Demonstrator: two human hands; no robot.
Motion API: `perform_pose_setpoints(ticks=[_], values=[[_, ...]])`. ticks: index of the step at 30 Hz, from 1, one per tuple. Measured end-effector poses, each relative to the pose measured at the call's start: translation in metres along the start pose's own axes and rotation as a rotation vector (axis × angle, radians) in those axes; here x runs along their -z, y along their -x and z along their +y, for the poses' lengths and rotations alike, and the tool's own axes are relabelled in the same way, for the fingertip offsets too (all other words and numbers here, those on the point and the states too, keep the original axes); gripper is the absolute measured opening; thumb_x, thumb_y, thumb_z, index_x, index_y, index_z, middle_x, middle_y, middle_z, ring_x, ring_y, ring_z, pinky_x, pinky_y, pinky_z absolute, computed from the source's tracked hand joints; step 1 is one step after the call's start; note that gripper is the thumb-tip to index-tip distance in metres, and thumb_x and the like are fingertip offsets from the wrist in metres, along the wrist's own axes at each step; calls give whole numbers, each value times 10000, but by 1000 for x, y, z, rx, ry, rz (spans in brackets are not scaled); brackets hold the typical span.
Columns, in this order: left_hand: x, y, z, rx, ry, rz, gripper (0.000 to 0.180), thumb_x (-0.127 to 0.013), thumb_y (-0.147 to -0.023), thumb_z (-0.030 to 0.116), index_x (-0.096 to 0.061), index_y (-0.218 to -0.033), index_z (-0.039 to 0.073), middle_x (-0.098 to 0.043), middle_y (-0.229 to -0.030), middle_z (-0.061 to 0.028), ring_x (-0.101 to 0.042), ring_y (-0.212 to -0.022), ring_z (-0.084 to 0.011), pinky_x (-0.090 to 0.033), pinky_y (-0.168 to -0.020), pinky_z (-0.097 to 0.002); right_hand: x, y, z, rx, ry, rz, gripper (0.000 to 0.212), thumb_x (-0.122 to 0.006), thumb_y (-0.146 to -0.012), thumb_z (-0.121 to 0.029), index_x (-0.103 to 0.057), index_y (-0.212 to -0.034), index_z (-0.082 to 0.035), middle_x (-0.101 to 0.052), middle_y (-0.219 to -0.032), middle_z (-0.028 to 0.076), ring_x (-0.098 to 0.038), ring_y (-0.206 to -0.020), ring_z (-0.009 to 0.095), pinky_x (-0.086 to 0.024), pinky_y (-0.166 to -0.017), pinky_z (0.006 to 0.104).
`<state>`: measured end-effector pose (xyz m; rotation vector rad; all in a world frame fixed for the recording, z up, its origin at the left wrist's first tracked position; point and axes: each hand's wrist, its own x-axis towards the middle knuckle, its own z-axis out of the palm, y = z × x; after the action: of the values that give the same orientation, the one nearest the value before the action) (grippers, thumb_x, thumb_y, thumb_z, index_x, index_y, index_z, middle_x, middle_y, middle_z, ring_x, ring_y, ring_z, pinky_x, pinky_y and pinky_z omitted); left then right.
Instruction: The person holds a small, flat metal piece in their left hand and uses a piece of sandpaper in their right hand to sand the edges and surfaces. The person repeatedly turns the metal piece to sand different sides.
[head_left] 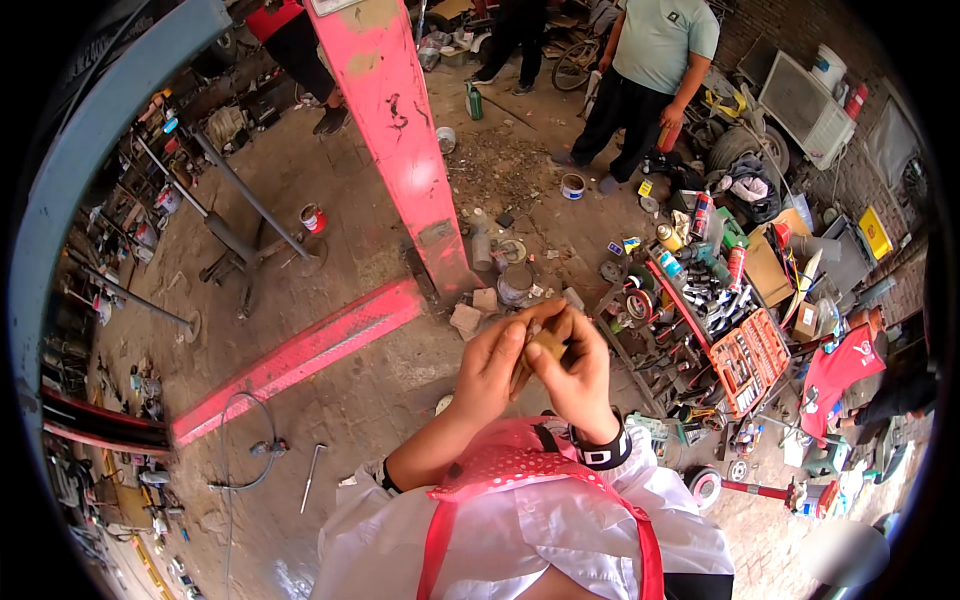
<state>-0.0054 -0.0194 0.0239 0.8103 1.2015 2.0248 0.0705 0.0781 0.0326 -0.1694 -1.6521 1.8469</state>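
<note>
Both hands are raised together in front of my chest. My left hand (490,360) is closed around a small brownish, tan-coloured piece (548,346), its fingers curled behind it. My right hand (578,372) pinches the same piece from the other side, with the thumb on its front face. The piece looks blocky or folded; its exact kind cannot be made out, and the fingers cover much of it. Below the hands I wear a red dotted apron (520,470) over a white top.
A red lift post (395,130) with a low red arm (300,350) stands ahead and left. To the right is a tool cart (690,310) with an orange socket case (748,362). A wrench-like bar (314,478) and a hose (272,430) lie on the floor. People (655,60) stand beyond.
</note>
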Motion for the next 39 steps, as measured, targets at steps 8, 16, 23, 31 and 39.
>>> perform_pose_setpoints(ticks=[8,16,23,31,39], values=[[2,3,0,-10,-122,122,456,-364,-999,355,-553,-1238,15,-547,-737,49,-340,-464,8,-246,-398,-167,-1,8,28,52,97,-3,216,-645,-792,-46,-431,-816,-45,-426,-777,-8,-395,-711,83,-358,-619,229],[8,7,14,-47,-108,131,428,-344,-1017,311,-526,-1264,12,-524,-721,42,-352,-455,-11,-268,-399,-166,-15,0,17,-9,99,-94,178,-608,-812,-6,-439,-785,-51,-454,-756,-13,-402,-691,62,-351,-606,212],[21,17,18,-73,-71,141,432,-339,-1019,296,-501,-1281,-7,-549,-747,43,-339,-465,3,-272,-401,-166,-29,-7,11,-26,40,-171,196,-598,-816,5,-422,-753,-55,-462,-747,-17,-407,-682,50,-347,-596,205],[29,20,19,-110,-45,128,391,-347,-1020,241,-508,-1290,8,-618,-1025,2,-412,-579,9,-322,-499,-146,-36,-14,4,12,-22,-202,199,-593,-821,3,-417,-754,-61,-458,-747,-17,-416,-688,56,-349,-606,208],[21,26,10,-49,-118,175,457,-342,-1014,308,-477,-1285,-34,-595,-826,11,-372,-468,-1,-273,-402,-163,-30,-19,-4,-8,-59,-122,157,-591,-842,-7,-447,-786,-35,-492,-772,1,-427,-689,51,-369,-596,203]])
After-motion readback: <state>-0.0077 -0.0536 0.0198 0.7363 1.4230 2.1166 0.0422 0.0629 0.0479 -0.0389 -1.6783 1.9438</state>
